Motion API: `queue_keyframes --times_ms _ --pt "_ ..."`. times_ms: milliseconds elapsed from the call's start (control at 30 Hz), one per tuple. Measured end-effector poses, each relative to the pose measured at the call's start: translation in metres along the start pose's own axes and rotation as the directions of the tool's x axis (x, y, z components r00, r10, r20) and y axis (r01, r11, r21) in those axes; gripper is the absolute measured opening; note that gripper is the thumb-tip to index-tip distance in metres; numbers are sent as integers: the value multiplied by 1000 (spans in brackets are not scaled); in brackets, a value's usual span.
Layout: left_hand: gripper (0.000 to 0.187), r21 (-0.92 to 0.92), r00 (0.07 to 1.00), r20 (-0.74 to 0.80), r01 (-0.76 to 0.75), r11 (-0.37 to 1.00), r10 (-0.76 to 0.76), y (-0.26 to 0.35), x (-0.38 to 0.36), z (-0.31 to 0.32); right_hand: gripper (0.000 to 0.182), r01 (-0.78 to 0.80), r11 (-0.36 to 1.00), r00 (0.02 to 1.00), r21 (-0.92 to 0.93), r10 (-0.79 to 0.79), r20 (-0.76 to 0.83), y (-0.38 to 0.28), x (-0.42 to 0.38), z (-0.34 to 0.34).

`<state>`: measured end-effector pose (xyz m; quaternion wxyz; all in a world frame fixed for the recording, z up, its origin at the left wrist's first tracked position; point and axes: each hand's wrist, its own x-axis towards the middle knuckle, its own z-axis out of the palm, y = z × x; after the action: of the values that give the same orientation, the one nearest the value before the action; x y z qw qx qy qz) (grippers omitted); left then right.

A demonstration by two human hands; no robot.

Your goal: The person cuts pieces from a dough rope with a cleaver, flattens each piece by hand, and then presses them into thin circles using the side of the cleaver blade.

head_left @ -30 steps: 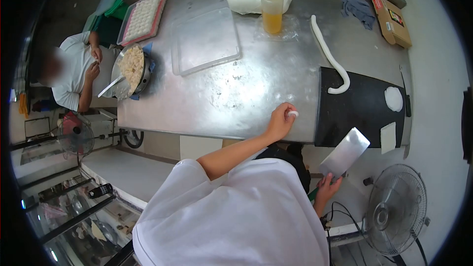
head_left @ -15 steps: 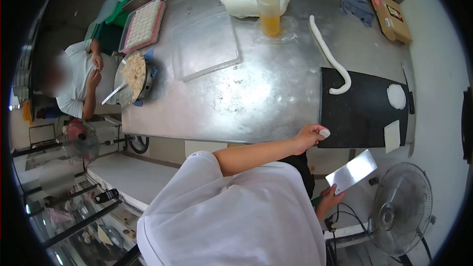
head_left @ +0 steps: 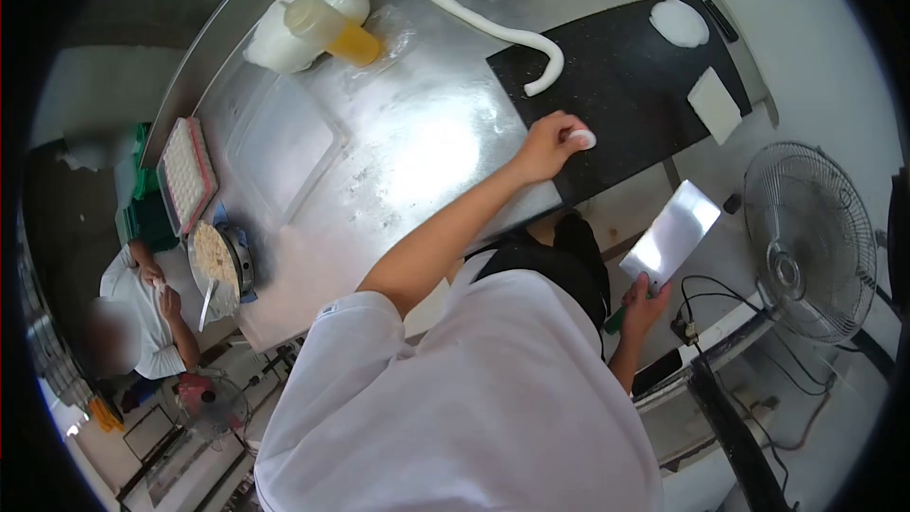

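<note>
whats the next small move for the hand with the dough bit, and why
Probably set the small dough piece down on the black mat. The left hand pinches it right at the mat's near edge, where the flattened round and the dough rope already lie. The right hand holds the cleaver off the table, clear of the spot.

The person wears a loose white short-sleeved top [head_left: 474, 398] over dark trousers [head_left: 555, 261]; both forearms are bare, with no gloves on either hand.
</note>
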<state>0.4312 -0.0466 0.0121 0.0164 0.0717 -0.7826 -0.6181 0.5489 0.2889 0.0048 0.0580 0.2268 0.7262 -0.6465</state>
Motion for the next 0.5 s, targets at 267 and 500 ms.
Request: queue_keyframes --times_ms 267,500 --pt "66 656 891 367 -45 754 -266 16 96 73 29 -27 998 999 53 28 -19 -4 25 7" --pt "72 803 903 234 30 596 -361 41 111 78 28 -30 999 995 -10 29 -98 -55 62 5"
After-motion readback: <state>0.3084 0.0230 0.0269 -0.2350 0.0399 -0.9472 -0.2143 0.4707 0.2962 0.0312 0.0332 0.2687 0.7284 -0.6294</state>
